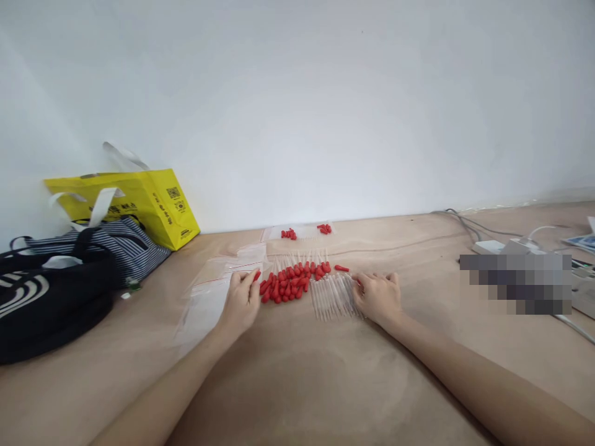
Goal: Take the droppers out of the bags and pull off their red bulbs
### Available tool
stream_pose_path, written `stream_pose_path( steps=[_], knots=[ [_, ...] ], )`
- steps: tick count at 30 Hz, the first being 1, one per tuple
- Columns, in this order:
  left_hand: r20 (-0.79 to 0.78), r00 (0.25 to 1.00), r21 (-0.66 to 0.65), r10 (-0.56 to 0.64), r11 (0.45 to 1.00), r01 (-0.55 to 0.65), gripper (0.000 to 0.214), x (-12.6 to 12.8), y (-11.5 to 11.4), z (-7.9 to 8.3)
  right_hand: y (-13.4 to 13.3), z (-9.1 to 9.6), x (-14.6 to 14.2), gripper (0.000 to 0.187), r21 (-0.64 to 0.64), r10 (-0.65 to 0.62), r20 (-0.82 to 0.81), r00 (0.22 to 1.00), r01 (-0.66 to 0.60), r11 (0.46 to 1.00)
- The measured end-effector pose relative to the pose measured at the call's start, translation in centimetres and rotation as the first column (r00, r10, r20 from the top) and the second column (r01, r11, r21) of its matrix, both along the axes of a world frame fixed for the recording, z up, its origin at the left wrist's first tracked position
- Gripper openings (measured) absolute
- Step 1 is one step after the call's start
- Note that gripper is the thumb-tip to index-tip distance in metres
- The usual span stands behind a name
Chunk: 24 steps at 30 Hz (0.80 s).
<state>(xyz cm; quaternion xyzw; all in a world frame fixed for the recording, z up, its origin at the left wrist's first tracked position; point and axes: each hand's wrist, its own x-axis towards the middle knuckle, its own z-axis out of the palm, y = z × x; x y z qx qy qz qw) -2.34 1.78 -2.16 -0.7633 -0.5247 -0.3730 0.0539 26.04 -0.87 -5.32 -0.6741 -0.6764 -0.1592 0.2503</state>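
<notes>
Between the pinched fingers of my left hand [242,298] is a red rubber bulb [256,274]. Just right of that hand lies a pile of red rubber bulbs [283,286], the kind that caps a dropper. My right hand [380,296] is closed at the right end of a row of clear thin dropper tubes [332,298]. A speck of red shows at its fingertips, but what they grip is too small to make out. One loose red bulb [341,268] lies just beyond the row. More clear tubes [297,257] lie behind the pile.
Clear zip bags [209,297] are spread left of the pile. Farther back, a bag holds two red clusters [289,235]. A yellow bag [162,207], a striped bag [134,248] and a black bag [51,303] stand left. Chargers and cables [520,246] lie right.
</notes>
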Motion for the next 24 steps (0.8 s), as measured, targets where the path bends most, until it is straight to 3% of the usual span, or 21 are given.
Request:
stream_pose_path(
  steps=[3,6,10,16,24],
  knots=[
    [-0.085,0.993,-0.271,0.088,0.957,-0.108,0.031,-1.0,1.9,0.8,-0.2,0.0,-0.2,0.022,-0.007,0.022,-0.018,1.0,-0.022,1.0],
    [-0.164,0.975,-0.403,0.152,0.891,-0.207,0.031,-1.3,3.4,1.4,-0.4,0.1,-0.5,0.022,-0.014,0.034,-0.031,0.999,-0.034,0.999],
    [-0.23,0.959,-0.468,0.164,0.846,-0.257,0.022,-1.2,4.7,1.5,-0.5,0.2,-0.6,0.02,-0.023,0.049,-0.033,0.998,-0.049,0.999],
    [-0.311,0.927,-0.468,0.211,0.815,-0.342,0.034,-0.4,5.8,1.9,-0.6,0.2,-0.6,0.02,0.018,0.056,-0.027,0.998,-0.056,0.998],
    [-0.395,0.882,-0.445,0.257,0.786,-0.429,0.039,3.1,7.0,2.6,-0.6,0.1,-0.6,0.022,0.098,0.06,-0.021,0.998,-0.058,0.994]
  ],
)
